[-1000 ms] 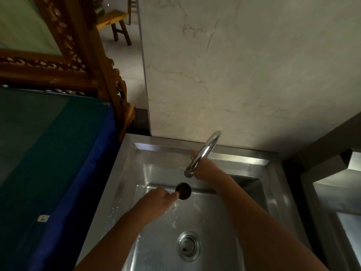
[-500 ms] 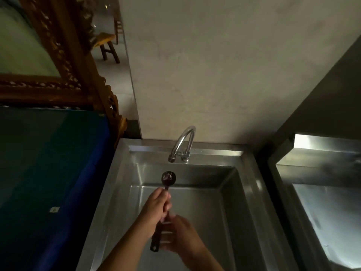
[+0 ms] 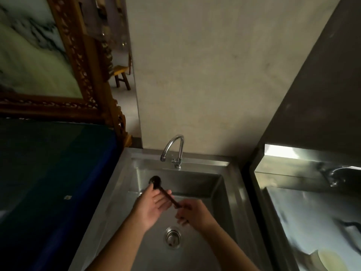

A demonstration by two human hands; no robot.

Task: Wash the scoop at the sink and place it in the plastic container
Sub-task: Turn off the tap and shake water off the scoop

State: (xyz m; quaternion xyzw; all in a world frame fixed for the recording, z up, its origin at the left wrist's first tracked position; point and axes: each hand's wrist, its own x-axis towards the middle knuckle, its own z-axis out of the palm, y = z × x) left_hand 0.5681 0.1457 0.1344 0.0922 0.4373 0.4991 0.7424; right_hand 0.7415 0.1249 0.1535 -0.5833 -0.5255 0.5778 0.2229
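I see the steel sink [image 3: 232,194] with its tap [image 3: 172,147] at the back. Over the basin, my left hand [image 3: 151,207] lies spread under the scoop [image 3: 165,192]; my right hand [image 3: 192,213] is pinching the handle's end.

A blue-covered table [image 3: 58,173] is seen at nine o'clock, with a carved wooden frame [image 3: 84,75] set behind it. A wooden stool [image 3: 122,75] is glimpsed at eleven o'clock. A second steel basin [image 3: 312,212] is placed at three o'clock.
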